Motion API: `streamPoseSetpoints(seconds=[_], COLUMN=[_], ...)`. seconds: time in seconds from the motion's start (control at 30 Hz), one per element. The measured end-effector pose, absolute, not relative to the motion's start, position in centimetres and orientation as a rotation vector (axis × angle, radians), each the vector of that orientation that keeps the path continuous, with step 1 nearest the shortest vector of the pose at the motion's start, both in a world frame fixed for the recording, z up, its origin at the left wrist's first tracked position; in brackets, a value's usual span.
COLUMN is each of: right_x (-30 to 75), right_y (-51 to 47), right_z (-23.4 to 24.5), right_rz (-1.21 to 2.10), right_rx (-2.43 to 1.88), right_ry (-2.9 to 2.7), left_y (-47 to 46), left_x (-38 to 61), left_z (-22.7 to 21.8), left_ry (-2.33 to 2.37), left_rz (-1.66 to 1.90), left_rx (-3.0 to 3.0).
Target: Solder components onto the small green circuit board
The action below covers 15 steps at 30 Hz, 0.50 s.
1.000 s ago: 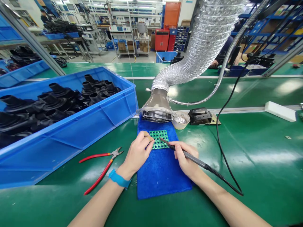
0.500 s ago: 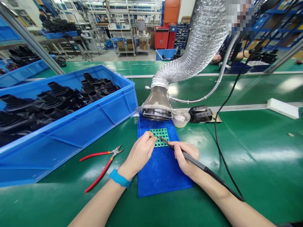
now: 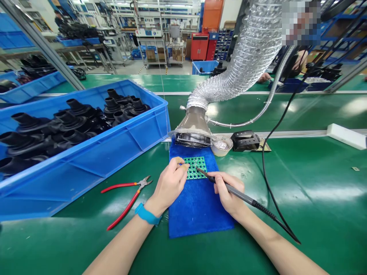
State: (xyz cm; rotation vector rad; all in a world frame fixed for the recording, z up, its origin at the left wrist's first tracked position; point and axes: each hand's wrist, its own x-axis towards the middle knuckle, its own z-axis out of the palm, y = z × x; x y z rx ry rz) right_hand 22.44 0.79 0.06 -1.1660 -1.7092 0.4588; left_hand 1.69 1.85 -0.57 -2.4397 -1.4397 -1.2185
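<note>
Green circuit board (image 3: 194,163) lies between pinched left hand (image 3: 170,184) and right hand (image 3: 230,200) gripping soldering iron (image 3: 242,195)

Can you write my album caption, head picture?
Right hand holds a soldering iron over a green board on blue cloth.

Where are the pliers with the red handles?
In the head view, the red-handled pliers lie open on the green table, left of the left hand, near the long blue bin.
</note>
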Motion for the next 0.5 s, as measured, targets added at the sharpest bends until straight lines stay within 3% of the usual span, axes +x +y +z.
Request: streamPoseSetpoints(seconds=[0.5], right_x=[22.5], right_y=[1.2], right_z=[0.4], right_rz=[0.536], right_rx=[-1.132], right_ry=[-1.704], left_y=[1.9], left_x=[0.7], left_z=[0.5], left_ry=[-1.399], left_rz=[-1.335], left_rx=[-2.213])
